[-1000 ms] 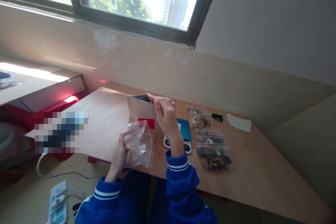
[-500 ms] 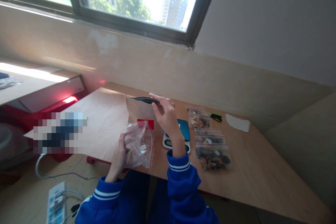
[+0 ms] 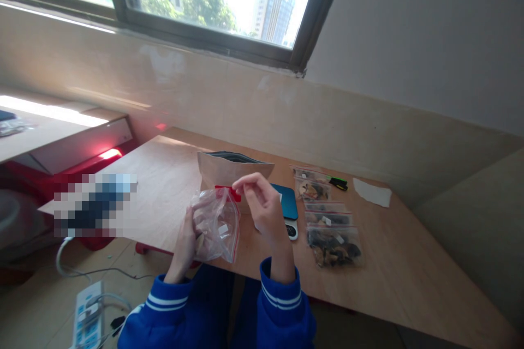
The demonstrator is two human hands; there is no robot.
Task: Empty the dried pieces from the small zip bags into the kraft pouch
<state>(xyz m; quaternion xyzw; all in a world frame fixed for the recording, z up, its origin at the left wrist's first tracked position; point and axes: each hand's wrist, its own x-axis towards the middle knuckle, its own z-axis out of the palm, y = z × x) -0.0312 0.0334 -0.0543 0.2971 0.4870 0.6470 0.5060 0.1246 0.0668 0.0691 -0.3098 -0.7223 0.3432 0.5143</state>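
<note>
My left hand grips a clear zip bag with a red seal strip, held over the table's near edge; a few pale pieces lie inside it. My right hand hovers at the bag's open mouth, fingers curled in a pinch, and what they hold is too small to name. Just behind stands an open brown paper pouch with a red label and a dark lining.
A small scale with a blue top sits right of the pouch on the wooden table. Three filled zip bags lie in a row further right, beside a green-black marker and a white paper scrap. A power strip lies on the floor.
My right hand has left the pouch's mouth and come down toward me to the open top of the clear bag. My left hand and the bag have stayed in place.
</note>
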